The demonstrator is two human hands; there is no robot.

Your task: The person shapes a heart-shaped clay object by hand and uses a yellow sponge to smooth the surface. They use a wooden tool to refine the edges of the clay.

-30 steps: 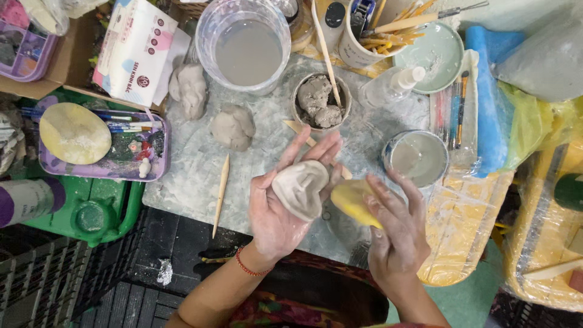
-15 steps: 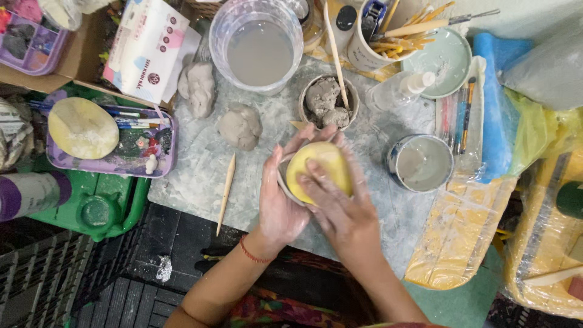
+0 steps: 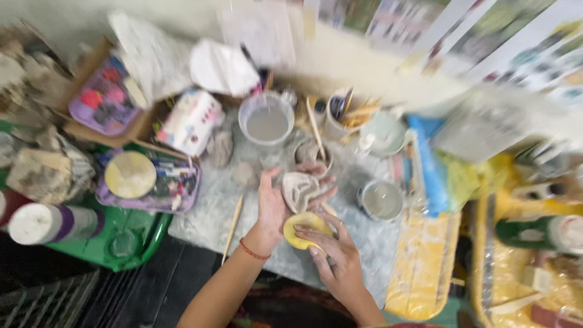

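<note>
My left hand (image 3: pixel 272 206) cradles a pale heart-shaped clay dish (image 3: pixel 302 189), tilted so its hollow faces me. My right hand (image 3: pixel 333 255) grips a yellow sponge (image 3: pixel 302 229) just below the dish, at the heel of my left palm. Both hands hover over a clay-smeared grey work mat (image 3: pixel 212 212). The picture is blurred by head motion.
A tub of cloudy water (image 3: pixel 267 124), a small bowl of clay scraps (image 3: pixel 313 152), a grey clay lump (image 3: pixel 246 174) and a wooden stick (image 3: pixel 232 226) lie around the hands. A small metal cup (image 3: pixel 381 200) stands right. A purple tray with a yellow disc (image 3: pixel 129 175) sits left.
The view swung upward, showing the wall. My right hand drew the sponge off the dish down toward me, uncovering the clay heart in my left hand.
</note>
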